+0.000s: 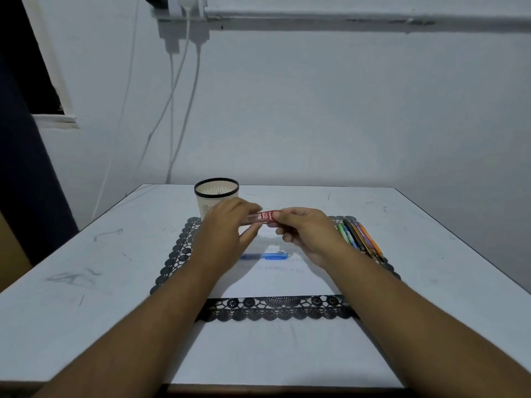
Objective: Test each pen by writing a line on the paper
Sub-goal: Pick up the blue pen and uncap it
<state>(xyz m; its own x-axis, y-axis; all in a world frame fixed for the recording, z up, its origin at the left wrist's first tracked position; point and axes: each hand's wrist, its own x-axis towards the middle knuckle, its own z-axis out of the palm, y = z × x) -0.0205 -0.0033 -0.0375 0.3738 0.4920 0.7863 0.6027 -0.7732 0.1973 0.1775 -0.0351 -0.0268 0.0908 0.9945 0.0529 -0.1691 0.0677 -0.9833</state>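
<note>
Both hands hold a small red case marked 2B point(263, 217) above the paper. My left hand point(224, 225) pinches its left end and my right hand point(304, 228) pinches its right end. Below them a sheet of white paper point(275, 278) with faint written lines lies on a black lace mat point(275, 308). A blue pen point(265, 256) rests on the paper, pointing left. Several coloured pens point(360, 235) lie side by side on the mat's right edge.
A beige pen cup with a black rim point(216, 193) stands behind my left hand at the mat's far left corner. The white table point(86, 268) reaches the wall, where white cables point(172, 116) hang from a socket.
</note>
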